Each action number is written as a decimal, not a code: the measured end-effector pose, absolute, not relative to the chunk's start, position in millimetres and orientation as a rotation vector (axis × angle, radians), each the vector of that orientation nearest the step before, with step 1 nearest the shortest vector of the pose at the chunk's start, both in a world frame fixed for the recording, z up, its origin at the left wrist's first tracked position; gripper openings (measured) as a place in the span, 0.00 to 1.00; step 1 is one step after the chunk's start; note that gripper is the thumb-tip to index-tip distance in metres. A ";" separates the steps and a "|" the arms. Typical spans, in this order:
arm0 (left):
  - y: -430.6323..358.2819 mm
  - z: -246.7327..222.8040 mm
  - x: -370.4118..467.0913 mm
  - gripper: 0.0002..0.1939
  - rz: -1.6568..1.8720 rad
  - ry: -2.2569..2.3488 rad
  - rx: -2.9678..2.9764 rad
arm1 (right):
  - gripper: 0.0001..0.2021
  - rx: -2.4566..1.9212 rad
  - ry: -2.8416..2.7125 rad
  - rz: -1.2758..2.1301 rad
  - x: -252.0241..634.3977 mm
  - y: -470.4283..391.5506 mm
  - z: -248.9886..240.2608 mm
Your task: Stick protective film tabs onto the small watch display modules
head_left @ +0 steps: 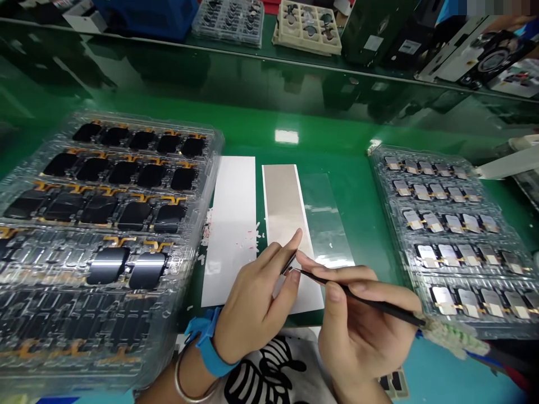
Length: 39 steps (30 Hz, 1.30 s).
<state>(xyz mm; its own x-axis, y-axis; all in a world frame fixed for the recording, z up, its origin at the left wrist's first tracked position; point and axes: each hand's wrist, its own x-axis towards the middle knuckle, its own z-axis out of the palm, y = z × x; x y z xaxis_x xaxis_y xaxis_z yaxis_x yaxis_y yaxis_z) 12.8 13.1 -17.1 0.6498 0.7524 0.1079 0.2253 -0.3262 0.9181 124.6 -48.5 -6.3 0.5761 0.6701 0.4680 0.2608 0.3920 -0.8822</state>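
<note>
My left hand, with a blue strap at the wrist, pinches a small dark display module between thumb and fingers. The module is tilted, and the fingers hide most of it. My right hand is closed around slim black tweezers, whose rear end is wrapped in pale, greenish material. Their tip meets the lower edge of the module, where the fine detail is too small to make out. Below the hands lie a white sheet and a beige strip with white borders.
A clear tray of black screens with orange flex cables stands at left. Another clear tray with silvery modules is at right. Transparent film lies beside the strip. A shelf with boxes and part trays crosses the back.
</note>
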 end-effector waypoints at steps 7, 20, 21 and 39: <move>13.0 -18.2 11.0 0.27 0.658 0.768 1.865 | 0.15 -1.143 -0.969 0.348 125.5 -47.0 -9.5; 13.3 -17.4 10.8 0.27 0.647 0.810 1.886 | 0.14 -1.194 -0.980 0.321 126.3 -46.3 -12.3; 13.4 -17.3 10.9 0.27 0.651 0.813 1.890 | 0.14 -1.198 -0.986 0.316 126.3 -46.0 -12.4; 12.3 -20.2 10.5 0.27 0.648 0.809 1.872 | 0.16 -1.146 -1.012 0.298 127.1 -45.3 -18.0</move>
